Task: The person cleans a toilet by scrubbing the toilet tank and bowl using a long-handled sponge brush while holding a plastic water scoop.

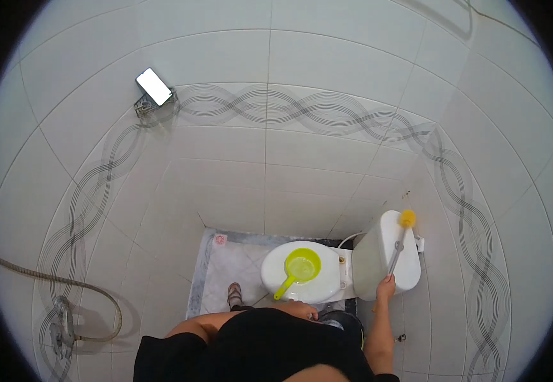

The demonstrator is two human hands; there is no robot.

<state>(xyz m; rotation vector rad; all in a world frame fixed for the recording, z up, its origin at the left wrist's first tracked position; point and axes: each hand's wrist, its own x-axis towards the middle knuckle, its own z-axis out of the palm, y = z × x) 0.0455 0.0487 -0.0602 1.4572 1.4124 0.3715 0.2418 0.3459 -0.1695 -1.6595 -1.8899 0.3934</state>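
My right hand [386, 286] is closed around the grey handle of a toilet brush [396, 254]. Its yellow head [407, 219] points up, over the far end of the white toilet tank [389, 219]. Low in front of my body, my left hand [300, 310] is by the near edge of the closed toilet lid [272, 262]; its fingers are too small and partly hidden to make out a grip. On that lid lies a lime-green dipper [303, 265], its handle slanting toward me. A dark container [351, 323] shows partly beside my left hand.
A phone with a bright screen [154, 86] leans on a wire corner rack [144, 106]. At left, a hose [114, 299] hangs by a metal tap [63, 328]. A round floor drain [220, 239] lies in the far corner, and my sandalled foot [234, 294] stands on the tiles.
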